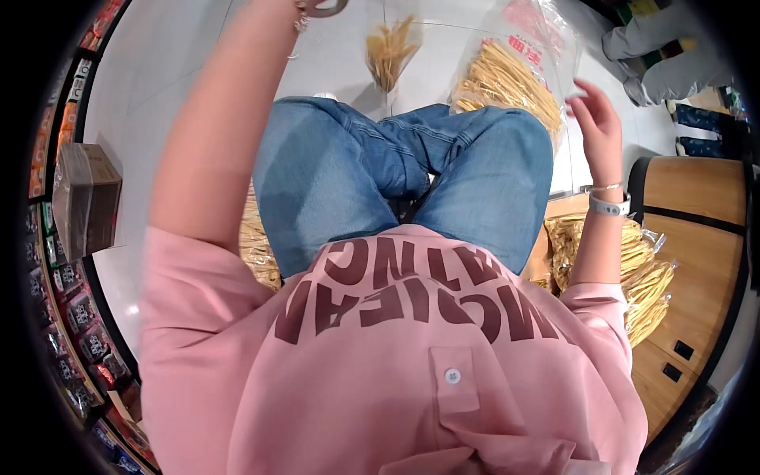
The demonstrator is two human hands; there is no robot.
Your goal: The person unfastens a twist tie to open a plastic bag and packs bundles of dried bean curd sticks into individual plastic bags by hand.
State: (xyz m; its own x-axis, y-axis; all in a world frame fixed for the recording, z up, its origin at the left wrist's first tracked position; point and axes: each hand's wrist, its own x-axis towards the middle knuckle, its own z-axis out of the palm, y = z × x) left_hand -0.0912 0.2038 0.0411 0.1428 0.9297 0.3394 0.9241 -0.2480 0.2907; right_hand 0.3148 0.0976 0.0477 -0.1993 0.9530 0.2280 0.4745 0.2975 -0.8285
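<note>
Pink shirt (356,396) fills the foreground, while the right grip (599,123) hangs loosely parted, seemingly empty, beside a clear bag (538,39) of yellow sticks (507,79) on the floor (439,63), probably light, brittle and slippery, best scooped from beneath, the left grip out of view.

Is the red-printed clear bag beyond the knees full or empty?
Partly filled: yellow sticks crowd the end of the bag nearest the knees, while its far end shows none.
</note>
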